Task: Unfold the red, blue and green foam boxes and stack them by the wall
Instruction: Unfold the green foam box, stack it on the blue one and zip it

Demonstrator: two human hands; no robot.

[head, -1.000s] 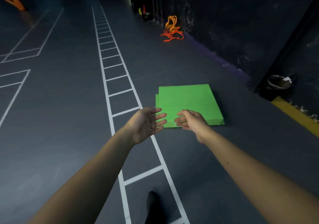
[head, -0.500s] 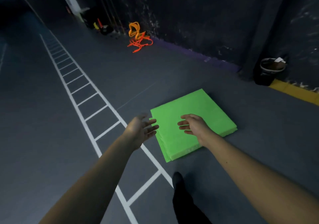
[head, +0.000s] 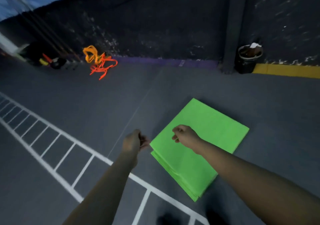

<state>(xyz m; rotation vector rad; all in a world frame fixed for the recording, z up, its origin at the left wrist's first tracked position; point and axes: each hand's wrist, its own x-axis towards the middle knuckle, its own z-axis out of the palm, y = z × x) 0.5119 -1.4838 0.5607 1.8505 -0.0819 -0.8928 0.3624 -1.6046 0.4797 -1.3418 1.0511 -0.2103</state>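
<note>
A green foam box [head: 206, 138] lies folded flat on the dark grey floor, lower right of centre, its layered edge facing me. My left hand [head: 134, 142] hovers at the box's left corner, fingers curled loosely, holding nothing I can make out. Over the box's near-left part, my right hand [head: 186, 135] hangs with fingers bent down, not gripping the foam. No red or blue box is in view. The dark wall [head: 164, 27] runs across the back.
White ladder lines [head: 57, 148] cross the floor at the left. Orange and yellow hurdles [head: 98, 60] lie tangled by the wall. A black bucket [head: 248, 58] stands beside a wall post, next to a yellow kerb strip [head: 285, 70]. My shoes show at the bottom edge.
The view has swung left-to-right toward the wall and nearer the box. Both hands went from spread fingers to curled, the left one reaching the box's left corner.
</note>
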